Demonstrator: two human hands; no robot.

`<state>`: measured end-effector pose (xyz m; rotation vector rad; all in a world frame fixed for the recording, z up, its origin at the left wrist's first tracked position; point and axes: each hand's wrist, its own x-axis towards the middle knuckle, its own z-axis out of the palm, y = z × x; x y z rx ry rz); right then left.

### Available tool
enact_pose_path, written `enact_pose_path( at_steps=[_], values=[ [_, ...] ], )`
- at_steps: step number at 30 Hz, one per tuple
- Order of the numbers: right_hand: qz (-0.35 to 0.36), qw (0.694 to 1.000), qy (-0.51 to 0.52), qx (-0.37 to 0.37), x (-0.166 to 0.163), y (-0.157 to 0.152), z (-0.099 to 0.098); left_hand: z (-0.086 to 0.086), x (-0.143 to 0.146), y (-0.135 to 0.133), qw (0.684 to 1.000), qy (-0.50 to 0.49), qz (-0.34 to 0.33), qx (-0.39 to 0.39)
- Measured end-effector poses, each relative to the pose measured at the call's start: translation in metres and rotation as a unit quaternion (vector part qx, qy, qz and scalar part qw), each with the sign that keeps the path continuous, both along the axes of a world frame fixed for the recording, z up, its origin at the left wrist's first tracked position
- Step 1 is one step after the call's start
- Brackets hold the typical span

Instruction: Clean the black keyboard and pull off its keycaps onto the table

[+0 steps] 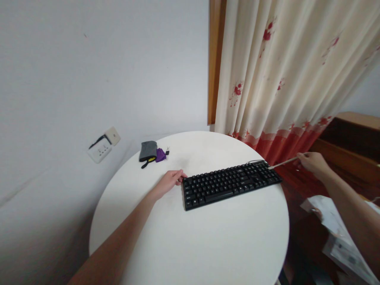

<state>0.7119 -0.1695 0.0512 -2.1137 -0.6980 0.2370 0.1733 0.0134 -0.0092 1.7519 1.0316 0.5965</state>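
Note:
A black keyboard (pixel 231 183) lies at a slant across the right part of the round white table (pixel 204 241). My left hand (pixel 170 181) rests at its upper left corner, with the fingers closed on the edge there. Off the table's right side, my right hand (pixel 313 163) pinches a slim, light-coloured stick (pixel 285 162), perhaps a small brush. The stick's pale tip reaches the number keys at the keyboard's right end. A black cable (pixel 257 161) shows along the keyboard's far edge.
Near the wall, the tabletop holds a grey cloth pouch (pixel 148 150), a purple cloth (pixel 160 155) and a black binder clip (pixel 167 152). A wall socket (pixel 100 150) is at left. Flowered curtains (pixel 267 79) hang behind; plastic bags (pixel 341 245) lie at lower right.

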Motion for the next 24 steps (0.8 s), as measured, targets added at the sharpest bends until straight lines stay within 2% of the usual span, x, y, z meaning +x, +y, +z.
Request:
enact_pose_path(
  at_steps=[5,9,12,14,18,24],
  values=[
    [-0.022,0.992,0.044,0.116,-0.021,0.009,0.005,-0.001,0.001,0.0,1.0,-0.009,0.002,-0.005],
    [-0.039,0.972,0.03,0.228,-0.05,0.025,0.013,0.0,0.002,-0.001,1.0,-0.015,-0.001,-0.006],
    [-0.014,0.954,0.013,0.298,-0.085,0.035,0.022,0.0,0.003,-0.002,1.0,-0.015,0.002,-0.007],
    [0.034,0.933,0.016,0.357,-0.118,0.04,0.026,0.0,0.003,-0.002,1.0,-0.014,0.0,-0.008],
    [0.155,0.931,0.086,0.319,-0.2,0.044,0.016,0.0,0.002,-0.002,1.0,-0.018,-0.004,-0.009],
    [0.334,0.884,0.21,0.251,-0.314,0.046,-0.032,-0.004,0.002,-0.001,1.0,-0.02,-0.003,-0.003]
  ],
)
